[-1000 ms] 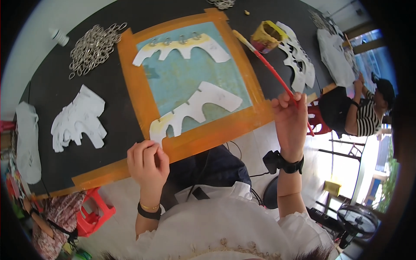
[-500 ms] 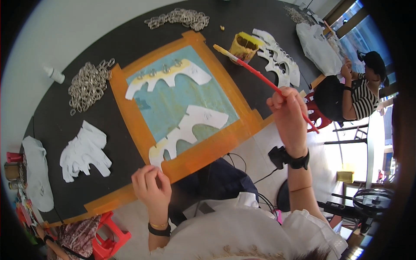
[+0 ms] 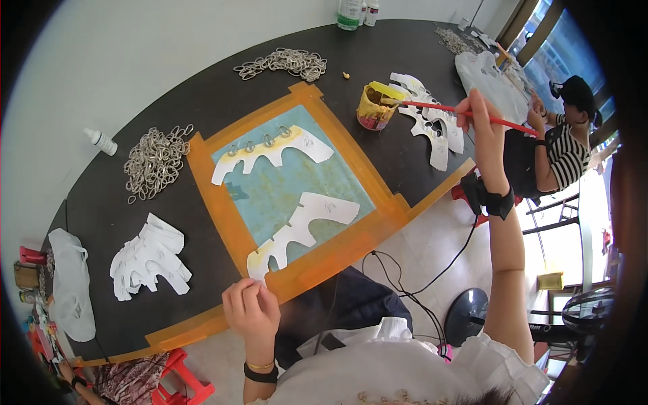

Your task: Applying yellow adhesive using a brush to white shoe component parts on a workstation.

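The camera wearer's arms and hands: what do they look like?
The left hand is gloveless, with a plain black band and a thin gold-coloured bracelet at the wrist. The right hand, also gloveless, has a black wrist strap with a black block; a thin black cable seems to run from it. A short, ruffled white fabric sleeve shows on the right.

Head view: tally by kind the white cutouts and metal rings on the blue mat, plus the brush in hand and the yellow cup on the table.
White cutouts: 2
Metal rings: 4
Red-handled brush: 1
Yellow cup: 1
Total: 8
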Available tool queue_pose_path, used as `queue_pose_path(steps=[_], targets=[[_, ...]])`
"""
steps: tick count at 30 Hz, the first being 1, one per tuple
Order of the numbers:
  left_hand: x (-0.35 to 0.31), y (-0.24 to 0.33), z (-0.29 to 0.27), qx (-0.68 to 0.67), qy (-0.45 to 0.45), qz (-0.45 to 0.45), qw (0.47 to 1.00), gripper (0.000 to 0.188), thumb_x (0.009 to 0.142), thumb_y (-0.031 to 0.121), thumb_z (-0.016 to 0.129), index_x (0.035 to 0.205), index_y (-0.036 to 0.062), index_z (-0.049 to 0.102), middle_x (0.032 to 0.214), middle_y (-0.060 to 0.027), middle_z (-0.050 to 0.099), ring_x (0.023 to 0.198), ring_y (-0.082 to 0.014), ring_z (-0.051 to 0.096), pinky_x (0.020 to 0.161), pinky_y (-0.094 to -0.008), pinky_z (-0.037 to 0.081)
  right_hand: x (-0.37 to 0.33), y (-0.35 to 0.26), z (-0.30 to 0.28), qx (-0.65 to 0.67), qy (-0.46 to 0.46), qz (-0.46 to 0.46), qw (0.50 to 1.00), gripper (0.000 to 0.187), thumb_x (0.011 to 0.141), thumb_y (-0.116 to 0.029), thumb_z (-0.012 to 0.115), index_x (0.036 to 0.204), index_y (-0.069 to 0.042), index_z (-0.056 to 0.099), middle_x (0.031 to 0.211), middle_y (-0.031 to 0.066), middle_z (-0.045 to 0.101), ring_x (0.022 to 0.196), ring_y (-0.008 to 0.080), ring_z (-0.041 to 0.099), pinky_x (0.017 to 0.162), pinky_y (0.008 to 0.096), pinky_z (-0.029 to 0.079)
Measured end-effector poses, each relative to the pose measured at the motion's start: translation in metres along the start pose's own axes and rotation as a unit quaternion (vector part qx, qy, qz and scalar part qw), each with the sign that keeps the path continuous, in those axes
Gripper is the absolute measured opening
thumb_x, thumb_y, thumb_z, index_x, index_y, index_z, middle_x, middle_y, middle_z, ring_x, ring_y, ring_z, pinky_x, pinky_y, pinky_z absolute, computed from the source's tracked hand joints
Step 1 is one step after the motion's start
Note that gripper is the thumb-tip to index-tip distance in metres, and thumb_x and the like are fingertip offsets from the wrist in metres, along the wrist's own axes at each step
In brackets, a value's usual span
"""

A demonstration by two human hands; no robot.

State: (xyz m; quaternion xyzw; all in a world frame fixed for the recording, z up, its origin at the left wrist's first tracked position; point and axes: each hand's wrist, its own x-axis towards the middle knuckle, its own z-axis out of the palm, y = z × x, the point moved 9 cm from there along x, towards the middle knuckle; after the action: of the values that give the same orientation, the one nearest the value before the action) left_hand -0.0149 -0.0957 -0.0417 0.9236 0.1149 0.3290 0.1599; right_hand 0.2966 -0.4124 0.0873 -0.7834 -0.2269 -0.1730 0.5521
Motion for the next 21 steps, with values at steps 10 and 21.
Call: queue_pose_path(steps=[10,21], targets=[[0.0,0.0,0.001,0.005,0.003,0.009,1.0,0.01,0.079,0.002,0.065,0.089,0.0032,0.06,0.095,-0.0097,0.06,0.084,-0.0311,0.058,0.072,-0.0393,0.05,0.032,0.036,0.058,-0.049,-0.072,0.037,0.996,0.038,0.1,-0.025,0.056,0.076,0.003,0.063,0.061,0.0006,0.053,0.056,0.0053,0.045,0.051,0.0232,0.036],[0.001,0.0,0.001,-0.019,-0.009,-0.01,1.0,0.01,0.08,-0.001,0.062,0.089,0.001,0.059,0.095,-0.0127,0.06,0.088,-0.0332,0.057,0.076,-0.0415,0.048,0.015,0.03,0.037,-0.018,-0.008,0.003,1.0,0.04,0.101,-0.027,0.055,0.076,0.003,0.066,0.057,0.0002,0.054,0.054,0.0055,0.047,0.051,0.0229,0.035]])
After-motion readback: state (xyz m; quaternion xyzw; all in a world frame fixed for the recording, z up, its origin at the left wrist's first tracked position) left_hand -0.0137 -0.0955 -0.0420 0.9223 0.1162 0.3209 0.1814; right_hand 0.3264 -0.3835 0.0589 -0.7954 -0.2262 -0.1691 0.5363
